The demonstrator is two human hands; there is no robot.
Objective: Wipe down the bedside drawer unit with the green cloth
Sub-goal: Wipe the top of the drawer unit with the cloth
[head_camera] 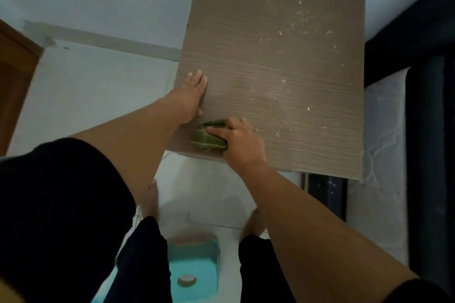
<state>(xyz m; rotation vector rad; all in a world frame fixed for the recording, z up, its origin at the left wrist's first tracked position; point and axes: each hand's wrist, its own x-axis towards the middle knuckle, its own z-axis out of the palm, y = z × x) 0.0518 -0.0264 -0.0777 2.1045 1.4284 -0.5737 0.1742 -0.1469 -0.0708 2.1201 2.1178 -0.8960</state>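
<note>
Right hand [240, 141] is gripping the folded green cloth [209, 139] at lower centre of the frame, on the bedside drawer unit [283, 69] top. Left hand [193, 96] is lying flat, fingers straight, beside it. No writing is showing.

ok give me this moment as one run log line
right hand grips green cloth | left hand flat on drawer unit top | white specks remain

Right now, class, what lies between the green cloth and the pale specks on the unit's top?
In the head view, only bare wood-grain top separates green cloth from specks.
</note>
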